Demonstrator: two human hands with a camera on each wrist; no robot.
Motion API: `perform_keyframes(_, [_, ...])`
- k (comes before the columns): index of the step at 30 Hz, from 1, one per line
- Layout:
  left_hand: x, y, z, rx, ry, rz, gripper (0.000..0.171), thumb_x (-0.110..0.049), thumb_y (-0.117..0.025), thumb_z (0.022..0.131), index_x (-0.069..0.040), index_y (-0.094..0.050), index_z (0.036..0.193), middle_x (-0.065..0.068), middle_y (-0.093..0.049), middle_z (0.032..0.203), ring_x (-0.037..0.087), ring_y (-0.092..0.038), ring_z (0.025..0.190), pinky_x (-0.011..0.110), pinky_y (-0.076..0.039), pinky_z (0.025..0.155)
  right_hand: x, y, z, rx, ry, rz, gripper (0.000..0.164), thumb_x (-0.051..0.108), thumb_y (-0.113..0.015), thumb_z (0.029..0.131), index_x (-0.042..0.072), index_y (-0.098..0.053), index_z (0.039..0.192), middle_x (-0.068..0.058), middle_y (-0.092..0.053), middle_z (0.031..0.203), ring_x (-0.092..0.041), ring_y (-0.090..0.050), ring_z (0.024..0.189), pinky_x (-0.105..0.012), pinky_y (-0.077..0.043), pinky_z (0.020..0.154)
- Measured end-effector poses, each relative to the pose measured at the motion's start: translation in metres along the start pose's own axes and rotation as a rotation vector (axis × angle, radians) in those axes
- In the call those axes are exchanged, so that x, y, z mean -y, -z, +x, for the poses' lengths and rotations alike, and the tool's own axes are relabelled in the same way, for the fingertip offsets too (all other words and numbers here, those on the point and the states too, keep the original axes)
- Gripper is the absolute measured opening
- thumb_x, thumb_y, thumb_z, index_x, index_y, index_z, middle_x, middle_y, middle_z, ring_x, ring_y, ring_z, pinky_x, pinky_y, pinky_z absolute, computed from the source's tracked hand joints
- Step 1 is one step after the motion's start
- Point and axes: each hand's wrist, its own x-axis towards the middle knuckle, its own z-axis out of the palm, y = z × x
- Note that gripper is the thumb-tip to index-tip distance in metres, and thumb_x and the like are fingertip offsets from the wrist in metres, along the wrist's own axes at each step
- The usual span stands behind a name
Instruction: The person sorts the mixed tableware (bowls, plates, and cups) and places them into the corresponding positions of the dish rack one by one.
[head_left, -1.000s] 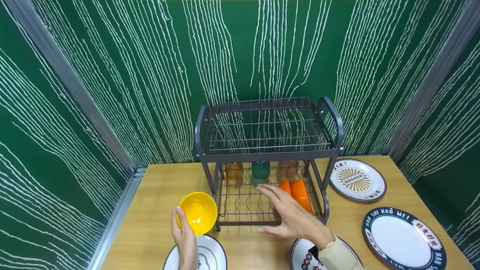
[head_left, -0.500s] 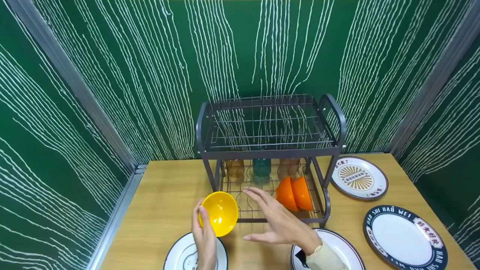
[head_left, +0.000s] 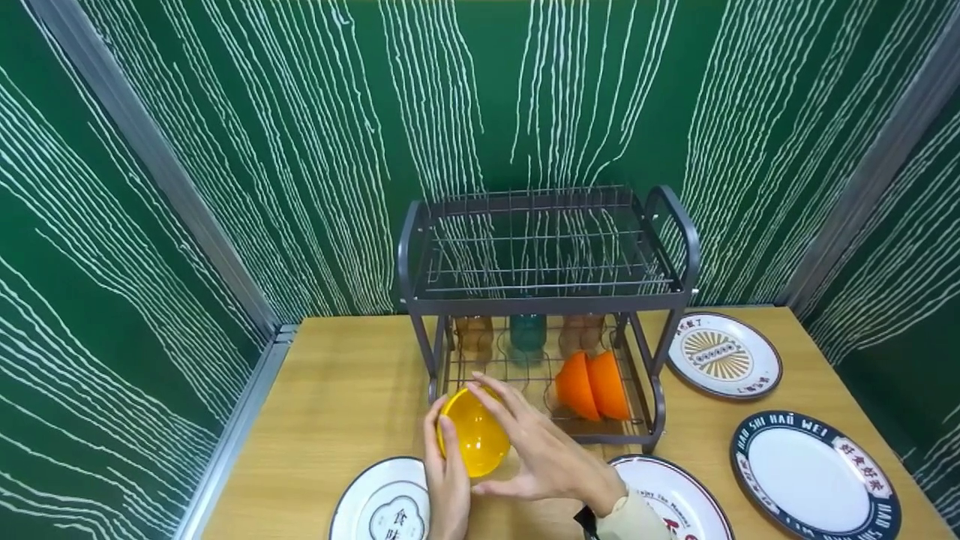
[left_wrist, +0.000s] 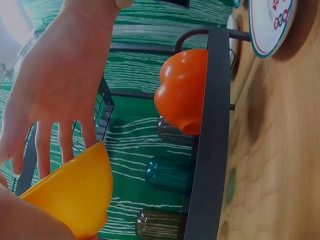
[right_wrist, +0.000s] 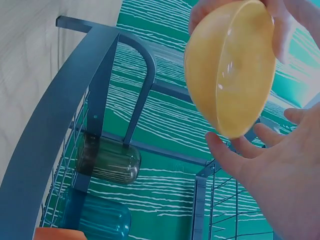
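Observation:
A yellow bowl (head_left: 480,439) is tilted in front of the rack's lower tier, its hollow side facing my right hand. My left hand (head_left: 448,476) grips it at the left, thumb at the rim and fingers behind the outer wall. My right hand (head_left: 547,457) is at the bowl's right side, fingers spread and only slightly bent. In the right wrist view its fingertips (right_wrist: 235,145) reach the rim of the bowl (right_wrist: 230,70), while the palm stands away from it. Two orange bowls (head_left: 589,386) stand on edge, one against the other, in the lower tier's right side.
The black two-tier dish rack (head_left: 547,306) stands on the wooden table (head_left: 330,390). Behind its lower tier are amber (head_left: 474,334), teal (head_left: 528,332) and brownish (head_left: 582,330) glasses. Plates lie left front (head_left: 360,499), right front (head_left: 697,495), far right (head_left: 810,472) and back right (head_left: 765,356).
My left hand has carried the yellow bowl rightward from beside the rack to its front. My right hand has shifted left, and its fingers now meet the bowl's rim.

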Motion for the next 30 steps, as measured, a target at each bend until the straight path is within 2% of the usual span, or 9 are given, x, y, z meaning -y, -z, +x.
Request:
perform_keyframes(5, [0.000, -0.006, -0.005, 0.052, -0.026, 0.008, 0.043, -0.040, -0.030, 0.103, -0.024, -0.031, 0.143, 0.002, -0.034, 0.147, 0.026, -0.041, 0.128, 0.046, -0.041, 0.101, 0.001, -0.004, -0.001, -0.001, -0.003, -0.039, 0.107, 0.063, -0.068, 0.072, 0.008, -0.019, 0.151, -0.013, -0.014, 0.156, -0.028, -0.019, 0.141, -0.059, -0.033, 0.102])
perform_keyframes(11, [0.001, -0.012, -0.010, 0.106, -0.093, 0.057, 0.043, -0.031, -0.031, 0.105, -0.022, -0.024, 0.146, 0.001, -0.024, 0.150, 0.026, -0.028, 0.135, 0.051, -0.032, 0.106, 0.001, -0.007, -0.001, 0.008, -0.051, -0.095, 0.106, 0.067, -0.064, 0.072, 0.013, -0.019, 0.151, -0.009, -0.014, 0.156, -0.027, -0.019, 0.140, -0.060, -0.031, 0.103])
perform_keyframes(16, [0.002, -0.013, -0.013, 0.124, -0.156, 0.163, 0.044, -0.026, -0.032, 0.105, -0.021, -0.023, 0.147, 0.002, -0.022, 0.149, 0.025, -0.027, 0.133, 0.047, -0.033, 0.107, -0.001, -0.007, 0.000, -0.011, -0.051, -0.106, 0.102, 0.067, -0.065, 0.071, 0.017, -0.025, 0.150, -0.007, -0.022, 0.151, -0.022, -0.024, 0.136, -0.057, -0.035, 0.101])
perform_keyframes(19, [0.002, -0.013, -0.015, 0.138, -0.154, 0.243, 0.047, -0.029, -0.033, 0.104, -0.020, -0.021, 0.148, 0.005, -0.019, 0.149, 0.025, -0.027, 0.131, 0.045, -0.036, 0.105, -0.003, -0.007, 0.001, -0.020, -0.058, -0.132, 0.099, 0.069, -0.065, 0.070, 0.019, -0.028, 0.148, -0.008, -0.027, 0.148, -0.022, -0.028, 0.133, -0.055, -0.038, 0.100])
perform_keyframes(22, [0.003, -0.015, -0.016, 0.143, -0.192, 0.303, 0.048, -0.031, -0.033, 0.104, -0.023, -0.019, 0.149, 0.004, -0.018, 0.149, 0.023, -0.026, 0.129, 0.046, -0.035, 0.105, -0.003, -0.005, 0.001, -0.014, -0.086, -0.166, 0.093, 0.069, -0.064, 0.070, 0.023, -0.032, 0.144, -0.007, -0.031, 0.144, -0.020, -0.031, 0.130, -0.050, -0.041, 0.099])
perform_keyframes(26, [0.007, -0.019, -0.018, 0.114, -0.319, 0.394, 0.050, -0.026, -0.036, 0.104, -0.024, -0.018, 0.150, 0.005, -0.018, 0.150, 0.021, -0.024, 0.130, 0.049, -0.033, 0.103, -0.004, -0.004, 0.002, -0.003, -0.106, -0.197, 0.081, 0.060, -0.065, 0.072, 0.024, -0.036, 0.139, -0.004, -0.035, 0.139, -0.019, -0.035, 0.126, -0.045, -0.043, 0.098])
perform_keyframes(30, [0.013, -0.025, -0.018, 0.075, -0.446, 0.505, 0.054, -0.019, -0.041, 0.102, -0.020, -0.019, 0.151, 0.010, -0.018, 0.150, 0.026, -0.021, 0.131, 0.050, -0.030, 0.099, -0.007, -0.002, 0.002, 0.016, -0.093, -0.212, 0.078, 0.052, -0.067, 0.074, 0.019, -0.038, 0.138, -0.004, -0.037, 0.138, -0.019, -0.037, 0.126, -0.044, -0.042, 0.100])
